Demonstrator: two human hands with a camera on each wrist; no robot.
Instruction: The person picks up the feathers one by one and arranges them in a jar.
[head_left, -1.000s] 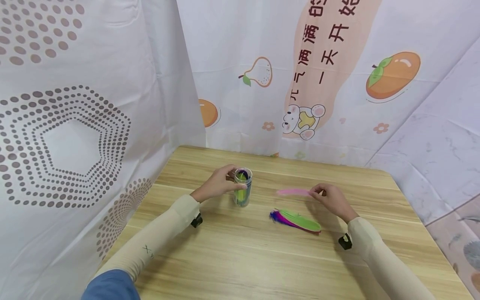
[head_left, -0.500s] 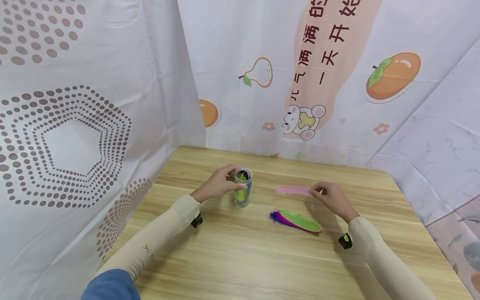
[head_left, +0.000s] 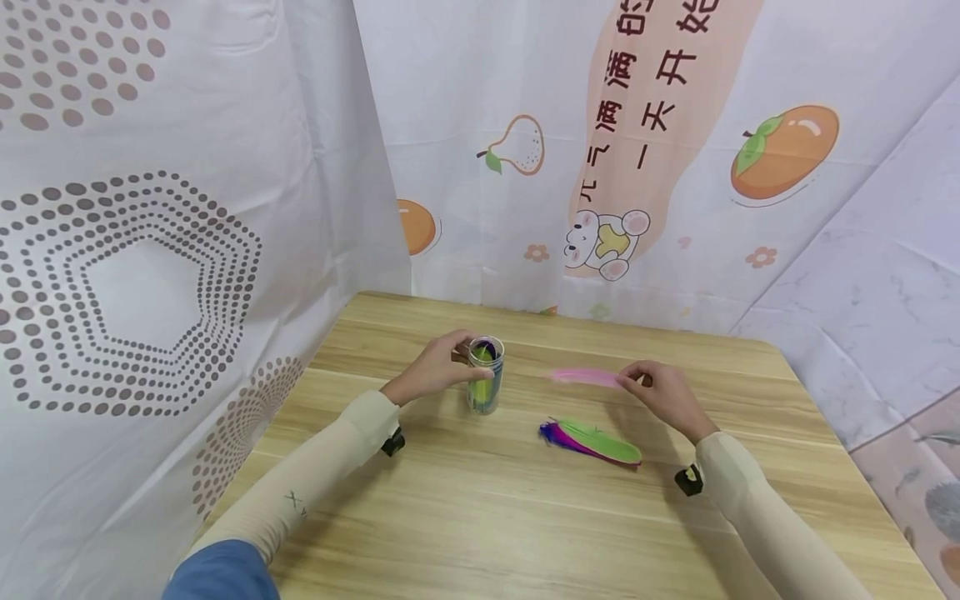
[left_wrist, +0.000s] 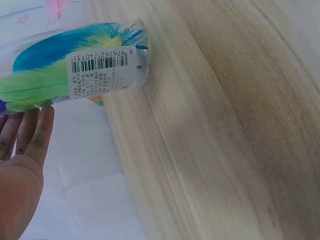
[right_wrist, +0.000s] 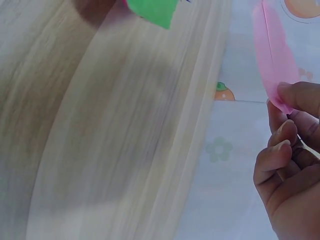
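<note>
A clear jar (head_left: 485,387) of coloured feathers stands upright on the table, its mouth open at the top. My left hand (head_left: 435,367) holds the jar from the left, with fingers behind it and the thumb at its front. In the left wrist view a barcode label (left_wrist: 102,70) shows on the jar (left_wrist: 40,87), blue and green feathers inside. My right hand (head_left: 663,396) pinches one end of a pink feather (head_left: 587,377) above the table. Thumb and fingers close on its tip in the right wrist view, where the pink feather (right_wrist: 274,55) extends away from the hand (right_wrist: 295,155).
A small pile of green, magenta and blue feathers (head_left: 596,442) lies on the wooden table (head_left: 480,517), in front of the pink feather. White printed curtains (head_left: 465,192) hang behind the table and along its left side.
My right hand has risen slightly with the pink feather, whose free end has swung up a little in the head view. The left hand and the jar have stayed in place.
</note>
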